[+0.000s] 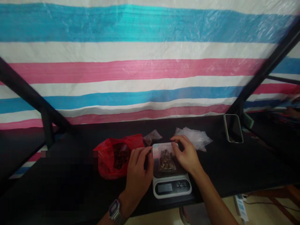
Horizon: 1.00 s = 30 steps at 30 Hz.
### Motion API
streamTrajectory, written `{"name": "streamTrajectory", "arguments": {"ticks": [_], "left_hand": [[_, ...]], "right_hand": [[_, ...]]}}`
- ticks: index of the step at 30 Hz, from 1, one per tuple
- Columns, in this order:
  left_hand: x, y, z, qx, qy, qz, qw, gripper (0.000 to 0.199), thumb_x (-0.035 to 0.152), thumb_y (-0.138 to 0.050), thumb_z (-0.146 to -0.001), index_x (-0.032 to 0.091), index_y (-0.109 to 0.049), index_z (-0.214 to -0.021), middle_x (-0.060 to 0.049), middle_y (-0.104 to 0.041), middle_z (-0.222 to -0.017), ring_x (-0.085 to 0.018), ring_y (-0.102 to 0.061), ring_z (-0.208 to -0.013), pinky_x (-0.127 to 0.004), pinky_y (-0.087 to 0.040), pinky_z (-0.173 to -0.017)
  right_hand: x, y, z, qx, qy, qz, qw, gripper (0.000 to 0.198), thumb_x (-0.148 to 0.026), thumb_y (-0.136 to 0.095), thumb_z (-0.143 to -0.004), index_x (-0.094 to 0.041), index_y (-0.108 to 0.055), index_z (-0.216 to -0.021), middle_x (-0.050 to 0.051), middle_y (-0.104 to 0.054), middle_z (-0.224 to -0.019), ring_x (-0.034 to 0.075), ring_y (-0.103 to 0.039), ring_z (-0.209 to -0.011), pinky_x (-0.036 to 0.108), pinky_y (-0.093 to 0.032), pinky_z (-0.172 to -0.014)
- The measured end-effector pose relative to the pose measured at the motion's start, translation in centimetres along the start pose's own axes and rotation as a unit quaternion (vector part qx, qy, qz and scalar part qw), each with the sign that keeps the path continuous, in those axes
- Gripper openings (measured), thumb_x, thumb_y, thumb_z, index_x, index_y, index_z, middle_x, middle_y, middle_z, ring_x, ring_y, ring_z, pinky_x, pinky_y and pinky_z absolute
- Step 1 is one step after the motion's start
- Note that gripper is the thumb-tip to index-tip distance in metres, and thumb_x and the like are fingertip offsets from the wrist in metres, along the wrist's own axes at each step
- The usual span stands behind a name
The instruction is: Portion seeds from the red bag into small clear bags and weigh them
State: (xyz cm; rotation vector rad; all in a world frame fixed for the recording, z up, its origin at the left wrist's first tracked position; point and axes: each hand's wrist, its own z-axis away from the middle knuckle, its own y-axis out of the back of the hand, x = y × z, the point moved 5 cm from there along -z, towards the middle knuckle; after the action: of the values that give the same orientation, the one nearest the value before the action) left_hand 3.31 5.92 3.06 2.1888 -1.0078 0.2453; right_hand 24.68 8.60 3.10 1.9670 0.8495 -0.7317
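Observation:
A small clear zip bag of brown, dried-looking pieces lies on the kitchen scale, a white one with a dark plate. The scale's display is lit, its digits too blurred to read surely. Beside the scale's left edge is my left hand, fingers bent and thumb apart, with nothing visible in it. Over the far right corner of the scale my right hand is curved, thumb and forefinger apart close to the bag. Left of the scale, partly behind my left hand, an open red plastic bag holds more dark brown pieces.
Another small filled bag lies behind the scale. A stack of clear bags is beyond my right hand. A phone rests farther right on the black table. Dark slanted poles and striped sheeting rise behind.

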Motion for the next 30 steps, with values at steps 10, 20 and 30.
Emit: {"name": "streamTrajectory", "arguments": {"ticks": [10,20,30], "left_hand": [[2.6,1.6,0.7,-0.046,-0.065,0.011,0.997,0.024,0.013,-0.050,-0.099,0.022,-0.059,-0.119,-0.005,-0.072,-0.095,-0.015,-0.072,-0.072,-0.025,-0.057,-0.064],[3.9,0.3,6.0,-0.155,-0.052,-0.139,0.977,0.087,0.041,-0.091,-0.072,0.029,-0.048,-0.146,-0.016,-0.057,-0.135,-0.036,-0.071,-0.107,-0.048,-0.065,-0.081],[1.8,-1.8,4.0,-0.200,0.004,-0.062,0.978,0.087,0.029,-0.099,-0.065,0.035,-0.055,-0.140,-0.012,-0.053,-0.140,-0.030,-0.071,-0.104,-0.050,-0.065,-0.090]], "right_hand": [[2.7,0.9,-2.8,0.044,-0.136,0.058,0.988,0.058,-0.068,-0.043,-0.097,-0.023,-0.071,-0.073,0.008,-0.074,-0.072,0.027,-0.068,-0.071,0.036,-0.048,-0.069],[5.4,0.8,-1.3,-0.014,-0.246,0.020,0.969,0.063,-0.079,-0.042,-0.095,-0.024,-0.068,-0.080,0.008,-0.072,-0.066,0.023,-0.064,-0.045,0.032,-0.043,-0.042],[5.3,0.9,-1.6,0.013,-0.252,-0.010,0.968,0.065,-0.082,-0.043,-0.094,-0.022,-0.066,-0.083,0.007,-0.073,-0.071,0.020,-0.063,-0.041,0.029,-0.047,-0.036]]}}
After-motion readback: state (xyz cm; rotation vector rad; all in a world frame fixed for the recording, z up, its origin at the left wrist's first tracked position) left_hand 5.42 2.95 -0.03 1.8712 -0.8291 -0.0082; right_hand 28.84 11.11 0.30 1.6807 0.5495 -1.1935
